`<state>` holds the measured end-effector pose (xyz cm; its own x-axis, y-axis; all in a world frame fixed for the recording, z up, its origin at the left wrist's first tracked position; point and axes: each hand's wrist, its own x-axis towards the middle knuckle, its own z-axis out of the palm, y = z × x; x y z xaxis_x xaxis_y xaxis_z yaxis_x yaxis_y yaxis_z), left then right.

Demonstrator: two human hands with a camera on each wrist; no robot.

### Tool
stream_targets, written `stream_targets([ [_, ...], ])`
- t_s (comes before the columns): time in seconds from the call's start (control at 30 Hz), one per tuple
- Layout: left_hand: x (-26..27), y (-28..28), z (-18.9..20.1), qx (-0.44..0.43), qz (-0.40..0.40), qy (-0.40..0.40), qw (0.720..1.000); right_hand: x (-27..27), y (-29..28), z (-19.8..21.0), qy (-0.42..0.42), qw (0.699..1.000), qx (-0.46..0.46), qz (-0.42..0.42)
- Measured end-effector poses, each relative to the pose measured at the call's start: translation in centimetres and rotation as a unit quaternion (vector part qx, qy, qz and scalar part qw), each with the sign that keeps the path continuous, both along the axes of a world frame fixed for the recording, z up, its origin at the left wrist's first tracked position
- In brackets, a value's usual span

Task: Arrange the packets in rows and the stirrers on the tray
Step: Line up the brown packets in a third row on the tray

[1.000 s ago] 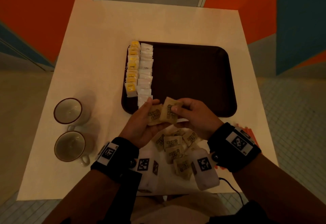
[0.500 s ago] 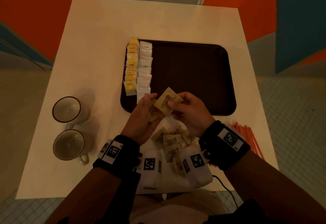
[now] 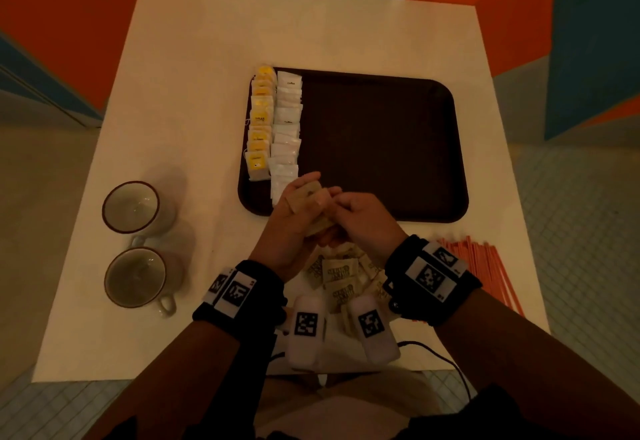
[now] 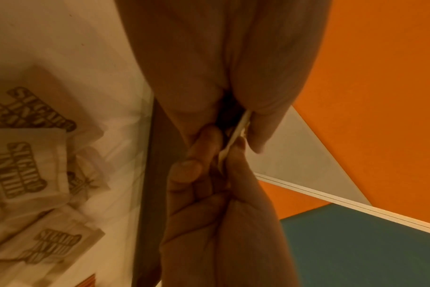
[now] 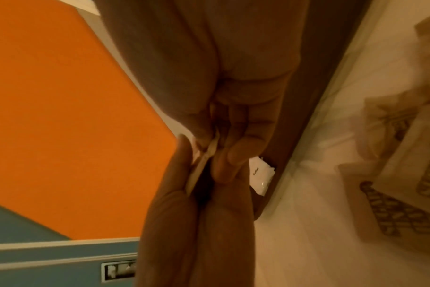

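Packets fill two rows along the left edge of the tray (image 3: 381, 148), yellow packets (image 3: 259, 127) outermost and white packets (image 3: 286, 134) beside them; we judge the brown row not yet begun, with loose brown sugar packets (image 3: 337, 271) lying at the tabletop's near edge and the orange stirrers (image 3: 485, 266) off the tray by the near right corner. Over the tray's near rim, our left hand (image 3: 294, 221) and right hand (image 3: 363, 217) meet, both curled around a small stack of brown packets (image 3: 306, 197).
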<state>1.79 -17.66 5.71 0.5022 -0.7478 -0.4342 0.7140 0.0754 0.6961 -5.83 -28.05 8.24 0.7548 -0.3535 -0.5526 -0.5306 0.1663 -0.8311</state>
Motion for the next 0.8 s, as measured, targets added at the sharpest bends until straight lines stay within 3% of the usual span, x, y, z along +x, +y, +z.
stream_targets([
  [0.13,0.5,0.5,-0.5,-0.003,0.051,0.015,0.999,0.0,0.1,-0.1,0.012,1.0,-0.011,0.024],
  [0.27,1.3,2.0,-1.6,0.0,0.089,0.087,0.992,-0.8,-0.9,-1.0,0.05,0.979,-0.167,0.109],
  [0.47,0.2,2.1,-2.7,0.052,0.089,0.098,0.99,-0.5,1.2,-3.1,0.095,0.995,0.024,-0.019],
  [0.53,0.8,2.8,-3.1,0.078,0.095,0.086,0.989,-1.3,0.8,-3.8,0.111,0.993,0.033,-0.012],
  [0.6,1.7,4.0,-3.4,0.098,0.095,0.062,0.989,-2.9,-0.3,-4.4,0.117,0.985,-0.08,0.098],
  [0.7,2.5,5.9,-3.7,0.107,0.085,0.069,0.988,-4.9,-0.7,-4.4,0.123,0.924,-0.2,0.301],
  [0.8,2.7,6.8,-3.5,0.121,0.061,0.081,0.987,-4.9,1.2,-4.4,0.084,0.861,-0.27,0.423],
])
